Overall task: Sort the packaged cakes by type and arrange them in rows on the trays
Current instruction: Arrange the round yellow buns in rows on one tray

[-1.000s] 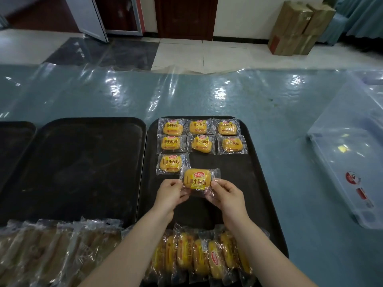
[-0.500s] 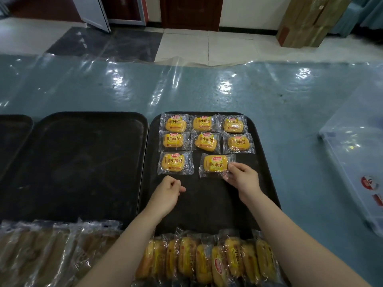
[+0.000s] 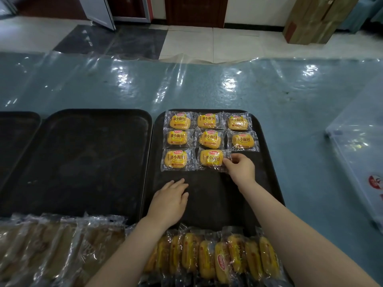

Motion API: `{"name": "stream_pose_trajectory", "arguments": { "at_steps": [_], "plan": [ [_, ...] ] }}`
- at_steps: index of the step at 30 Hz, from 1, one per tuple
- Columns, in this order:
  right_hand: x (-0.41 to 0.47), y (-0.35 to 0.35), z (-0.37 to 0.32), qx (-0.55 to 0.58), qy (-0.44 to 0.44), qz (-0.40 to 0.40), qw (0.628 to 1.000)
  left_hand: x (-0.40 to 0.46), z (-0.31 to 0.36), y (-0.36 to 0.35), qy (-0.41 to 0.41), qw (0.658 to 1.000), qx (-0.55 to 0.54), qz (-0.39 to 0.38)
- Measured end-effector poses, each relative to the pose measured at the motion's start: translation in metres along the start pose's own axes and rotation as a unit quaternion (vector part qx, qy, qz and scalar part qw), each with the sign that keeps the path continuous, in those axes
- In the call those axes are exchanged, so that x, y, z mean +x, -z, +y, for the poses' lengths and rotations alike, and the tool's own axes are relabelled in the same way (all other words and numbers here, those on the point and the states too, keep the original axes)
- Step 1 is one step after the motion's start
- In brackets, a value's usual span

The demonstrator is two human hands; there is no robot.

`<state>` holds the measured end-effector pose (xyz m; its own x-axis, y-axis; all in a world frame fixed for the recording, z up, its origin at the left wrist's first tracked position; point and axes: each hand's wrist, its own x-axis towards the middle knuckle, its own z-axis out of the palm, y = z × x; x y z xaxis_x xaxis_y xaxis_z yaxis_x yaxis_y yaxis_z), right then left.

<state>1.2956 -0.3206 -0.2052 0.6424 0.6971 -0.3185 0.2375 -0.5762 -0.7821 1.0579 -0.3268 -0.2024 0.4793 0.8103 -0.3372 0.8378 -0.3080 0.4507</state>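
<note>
A yellow cake in a clear wrapper (image 3: 211, 158) is pinched at its right edge by the right hand (image 3: 241, 168).
It lies flat on the black rectangular tray (image 3: 267, 162), middle of the third row (two full rows of three lie beyond the fingers). The left hand (image 3: 169, 201) is held relaxed and empty nearer the body, with upright yellow packets (image 3: 215, 257) stacked behind both wrists.

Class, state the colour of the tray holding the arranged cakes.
Black: the tray under the yellow packaged cakes, seen in the head view.
</note>
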Motion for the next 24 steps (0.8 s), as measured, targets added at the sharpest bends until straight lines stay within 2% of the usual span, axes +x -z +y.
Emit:
{"name": "stream_pose_trajectory", "arguments": {
  "at_steps": [2, 8, 13, 24],
  "plan": [
    [-0.003, 0.005, -0.001, -0.031, 0.017, -0.003, 0.999, 0.000, 0.001, 0.000, -0.002, 1.000, 0.004, -0.012],
    [-0.024, 0.020, 0.003, 0.024, 0.042, -0.043, 0.998, -0.008, 0.001, -0.001, -0.011, 0.999, 0.022, -0.027],
    [-0.049, 0.035, 0.010, 0.036, 0.049, -0.052, 0.997, -0.019, 0.011, 0.006, -0.008, 1.000, -0.008, -0.019],
    [-0.120, 0.075, 0.053, -0.047, 0.061, -0.090, 0.993, -0.068, 0.034, 0.005, -0.059, 0.996, -0.058, 0.026]
  ]
}}
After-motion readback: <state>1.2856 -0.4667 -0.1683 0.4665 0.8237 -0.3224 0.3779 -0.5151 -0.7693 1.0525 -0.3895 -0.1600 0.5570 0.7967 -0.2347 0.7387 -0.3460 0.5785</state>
